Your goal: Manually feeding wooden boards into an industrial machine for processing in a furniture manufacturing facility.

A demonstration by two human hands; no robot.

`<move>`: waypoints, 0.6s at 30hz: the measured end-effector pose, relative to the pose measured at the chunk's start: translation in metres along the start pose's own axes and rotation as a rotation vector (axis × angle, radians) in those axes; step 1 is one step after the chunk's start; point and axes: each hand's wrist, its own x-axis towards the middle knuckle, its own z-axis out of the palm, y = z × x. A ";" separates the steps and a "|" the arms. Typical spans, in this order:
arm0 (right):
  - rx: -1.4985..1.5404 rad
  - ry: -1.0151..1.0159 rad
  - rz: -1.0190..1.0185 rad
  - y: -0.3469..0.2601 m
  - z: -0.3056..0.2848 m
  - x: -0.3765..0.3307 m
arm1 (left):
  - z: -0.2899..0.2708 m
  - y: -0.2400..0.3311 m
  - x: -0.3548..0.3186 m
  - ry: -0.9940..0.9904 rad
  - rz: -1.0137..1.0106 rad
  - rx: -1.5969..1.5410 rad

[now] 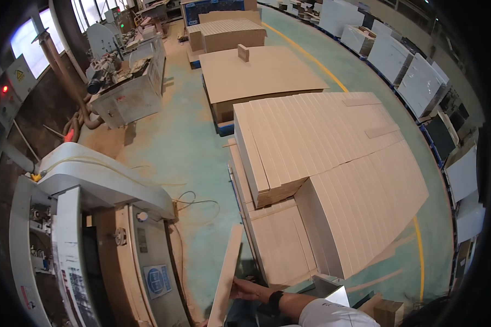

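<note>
A long, narrow strip of tan board [227,272] stands tilted near the lower middle of the view. My right hand [246,290] is closed around its right edge, with a dark band on the wrist. Just a sliver of what seems to be my left hand [203,323] shows at the lower edge, beside the strip's bottom end; its fingers are hidden. To the right of the strip rises a large stack of tan boards [333,147]. A lower step of that stack [281,234] lies nearest my right hand.
A grey-white machine [101,180] with an open side stands at left. A yellow cable [202,203] lies on the green floor. More board stacks [262,73] on pallets stand ahead. Wrapped white stacks [423,87] line the far right, beyond a yellow floor line [322,65].
</note>
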 end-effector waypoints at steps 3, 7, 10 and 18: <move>-0.104 -0.161 0.180 0.008 0.016 0.003 | 0.006 0.001 -0.060 0.081 -0.031 0.003; -0.154 -0.601 0.140 -0.003 0.105 0.009 | 0.014 -0.005 -0.139 0.194 -0.004 0.001; -0.316 -0.944 0.339 0.015 0.182 0.025 | 0.017 -0.028 -0.211 0.291 0.066 -0.020; -0.554 -0.715 0.388 0.096 0.325 -0.012 | 0.071 -0.047 -0.394 0.587 0.471 0.549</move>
